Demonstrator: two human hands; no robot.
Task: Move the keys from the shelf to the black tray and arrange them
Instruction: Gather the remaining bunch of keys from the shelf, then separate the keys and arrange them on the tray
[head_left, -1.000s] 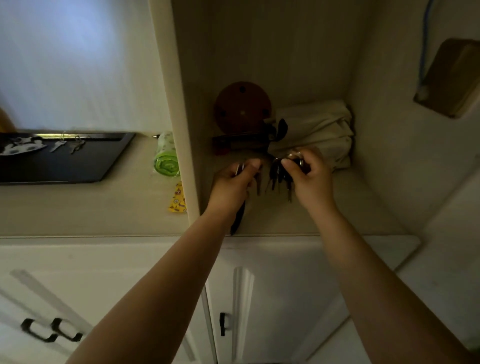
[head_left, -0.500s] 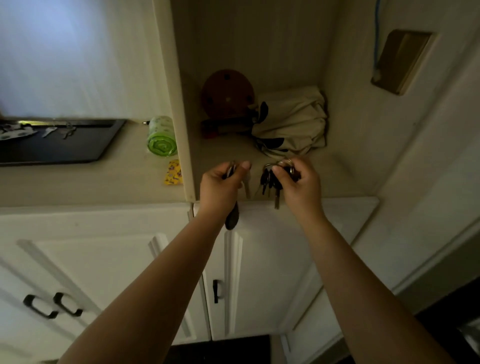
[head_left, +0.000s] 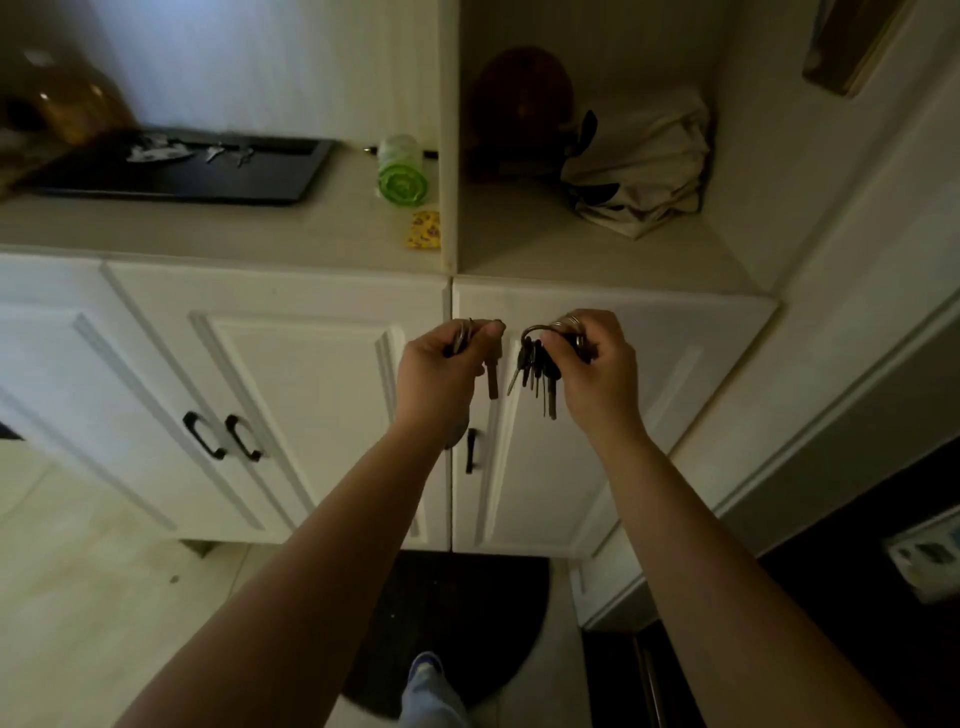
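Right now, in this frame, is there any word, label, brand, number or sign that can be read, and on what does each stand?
None can be read.
Yellow packet on the counter: dark print, too blurred to read.
Green roll: no legible label.
Cloth bag in the shelf: dark markings, not readable as text.
Keys in the left hand and key bunch in the right hand: too dark for any stamp.
Item at the lower right edge: blurred.

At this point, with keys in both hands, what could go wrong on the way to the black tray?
The right hand pinches a heavy key bunch by its ring; a loose grip could drop it. Its dangling keys could snag the left hand's key. The black tray already holds keys, which a careless set-down might scatter.
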